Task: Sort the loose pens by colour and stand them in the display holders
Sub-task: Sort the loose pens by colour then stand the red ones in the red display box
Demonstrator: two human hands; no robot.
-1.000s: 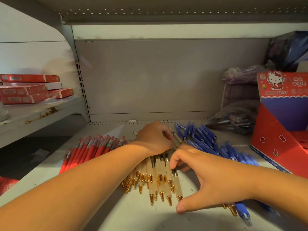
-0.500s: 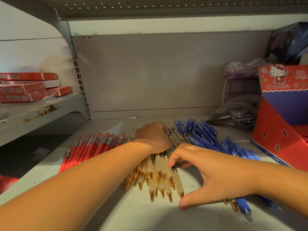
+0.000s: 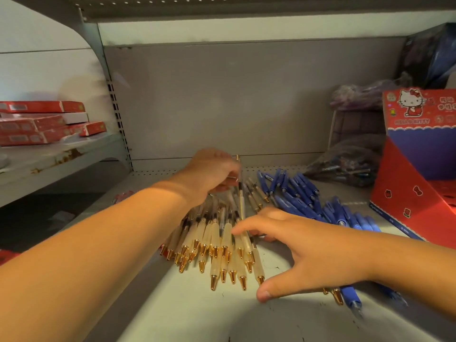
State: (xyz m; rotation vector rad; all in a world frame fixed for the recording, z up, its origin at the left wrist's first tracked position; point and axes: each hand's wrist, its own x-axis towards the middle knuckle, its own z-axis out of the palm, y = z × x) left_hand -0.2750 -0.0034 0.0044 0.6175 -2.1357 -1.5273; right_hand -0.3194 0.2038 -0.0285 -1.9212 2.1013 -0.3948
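left hand (image 3: 212, 172) raised over the shelf (image 3: 187, 314), its grip pinched on one cream pen (image 3: 240, 193) tilted steeply upward. right hand (image 3: 313, 253) open, fingers spread flat on the cream pens (image 3: 217, 243) lying fanned between the arms. blue pens (image 3: 301, 193) lie loose just right, near the red display holder (image 3: 417, 193).

Left hand (image 3: 212, 172) pinched one cream pen (image 3: 240, 193), lifted tilted above the cream pen pile (image 3: 217, 243). Right hand (image 3: 306, 253) lay spread, fingers (image 3: 246, 229) touching the pile. Blue pens (image 3: 306, 196) beyond right fingers; red display box (image 3: 417, 193) farther right on shelf (image 3: 197, 314).
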